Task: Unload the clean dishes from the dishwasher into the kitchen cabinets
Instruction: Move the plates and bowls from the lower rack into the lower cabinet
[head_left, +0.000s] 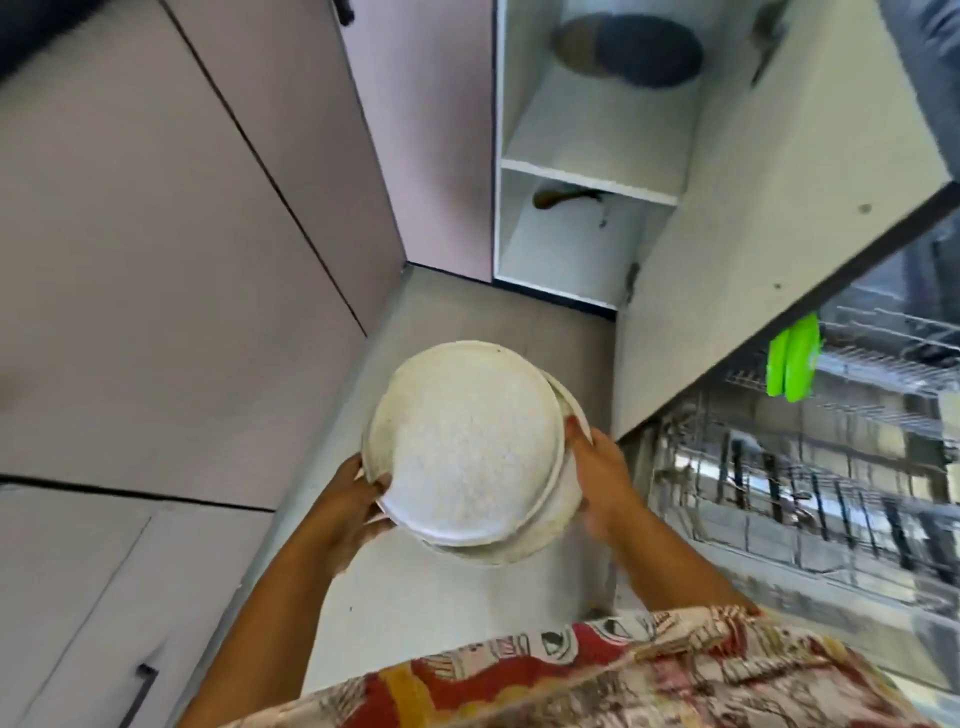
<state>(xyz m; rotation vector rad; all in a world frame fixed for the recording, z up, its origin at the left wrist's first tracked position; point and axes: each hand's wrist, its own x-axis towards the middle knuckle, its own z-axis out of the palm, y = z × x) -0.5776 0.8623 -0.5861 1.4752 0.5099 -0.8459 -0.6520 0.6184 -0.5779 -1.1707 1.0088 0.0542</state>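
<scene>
A stack of white speckled plates (462, 447) hangs over the floor in front of me, held from both sides. My left hand (348, 514) grips the stack's left rim, fingers curled under it. My right hand (597, 467) holds the right rim, thumb on the edge. The open cabinet (587, 171) stands ahead, with a white shelf and dark round dishes (639, 49) on the upper level. The dishwasher's wire rack (810, 499) is pulled out on the right.
The cabinet's open door (769, 218) juts between the cabinet and the dishwasher. A green item (792, 364) stands in the upper rack. Pink cupboard fronts (156, 260) fill the left. A brown utensil (561, 197) lies on the lower shelf.
</scene>
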